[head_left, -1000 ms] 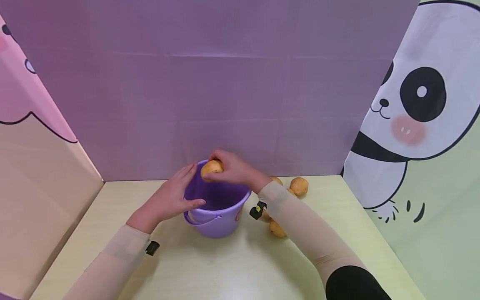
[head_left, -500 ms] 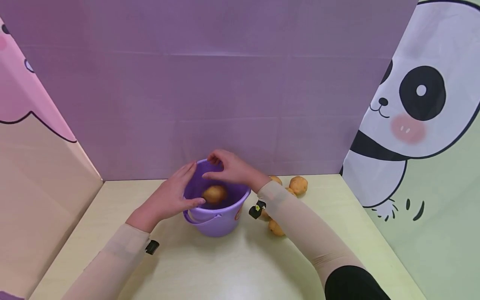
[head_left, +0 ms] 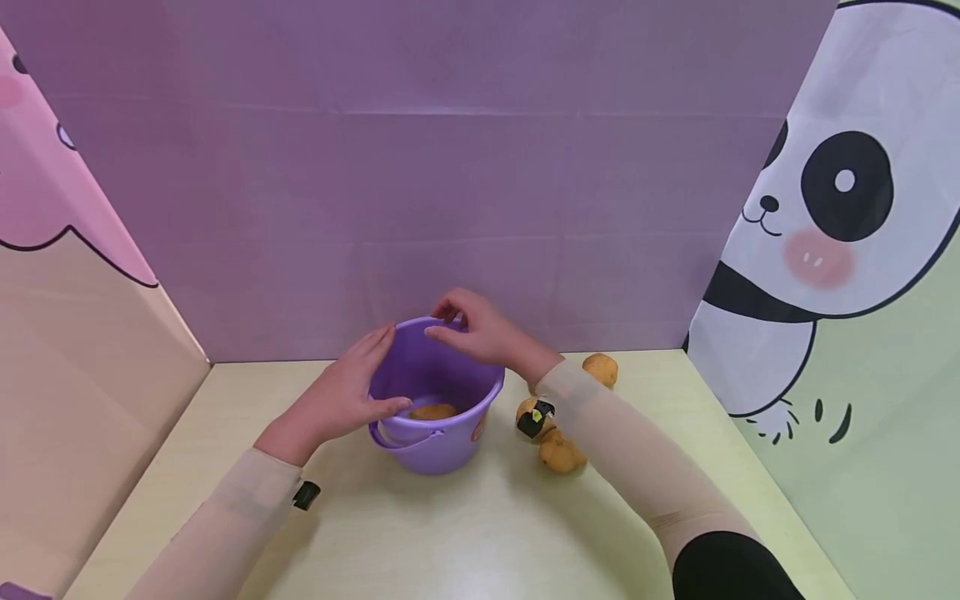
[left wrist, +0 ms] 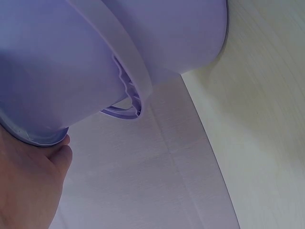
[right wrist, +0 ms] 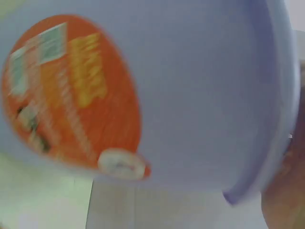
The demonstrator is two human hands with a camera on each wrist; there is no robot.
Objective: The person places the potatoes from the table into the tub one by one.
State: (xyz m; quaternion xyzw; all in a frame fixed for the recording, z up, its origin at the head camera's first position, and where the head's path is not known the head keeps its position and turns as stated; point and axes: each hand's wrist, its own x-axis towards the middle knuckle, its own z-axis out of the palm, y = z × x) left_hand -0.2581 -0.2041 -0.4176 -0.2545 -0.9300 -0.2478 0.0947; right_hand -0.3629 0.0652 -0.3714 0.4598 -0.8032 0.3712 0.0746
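A purple bucket [head_left: 437, 446] stands upright on the table, its handle [head_left: 405, 442] hanging down at the front. My left hand [head_left: 348, 392] holds the left side of its rim, fingers along the far side and thumb at the front. In the left wrist view, that hand [left wrist: 31, 181] shows at the rim. Inside the bucket lies a potato [head_left: 432, 412], partly hidden by the front wall. Over the bucket's back right rim is my right hand [head_left: 480, 329], fingers loosely curled around nothing. The right wrist view is blurred and shows an orange sticker [right wrist: 71, 90] on the bucket's side.
Several potatoes lie right of the bucket: one farther back [head_left: 600, 369], another nearer potato [head_left: 561, 452], and a potato [head_left: 528, 408] partly behind the right wrist's camera. The right forearm [head_left: 637, 450] passes over that area. A purple backdrop [head_left: 450, 183] rises behind the table [head_left: 420, 542].
My right hand has let go of a potato, which has dropped to the bottom of the bucket. The right hand then shifted up and right. The left hand has stayed on the rim.
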